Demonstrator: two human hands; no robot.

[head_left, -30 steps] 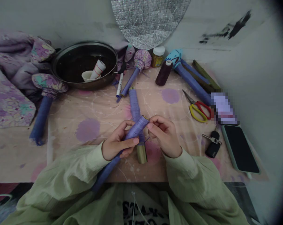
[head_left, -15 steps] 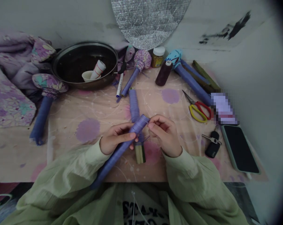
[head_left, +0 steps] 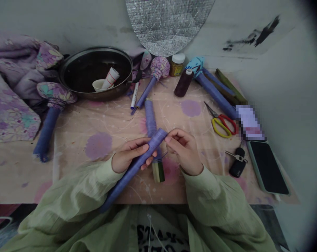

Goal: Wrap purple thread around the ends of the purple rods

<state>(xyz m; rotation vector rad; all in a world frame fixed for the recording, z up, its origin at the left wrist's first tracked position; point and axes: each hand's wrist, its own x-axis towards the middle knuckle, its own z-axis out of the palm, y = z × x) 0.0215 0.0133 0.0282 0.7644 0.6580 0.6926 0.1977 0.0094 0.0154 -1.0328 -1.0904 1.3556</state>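
Observation:
My left hand (head_left: 129,154) is closed around a stick wound with purple thread (head_left: 128,176). The stick slants from near my left sleeve up to the middle of the table. At its upper end my right hand (head_left: 185,152) pinches, thumb against forefinger, what looks like a loose end of the thread, mostly hidden by the fingers. Beneath the held stick lies a second purple-wound stick (head_left: 150,115), whose lower end is bare, green and cream.
Scissors (head_left: 221,122), keys (head_left: 237,162) and a phone (head_left: 270,168) lie on the right. A dark thread cone (head_left: 184,83) and a lidded jar (head_left: 177,64) stand behind. Back left is a black pan (head_left: 95,94); cloth-headed purple sticks (head_left: 47,131) lie around.
The winding at the held stick's upper end looks turned a little, and my left fingers have shifted slightly on it. My right hand stays pinched at the same end.

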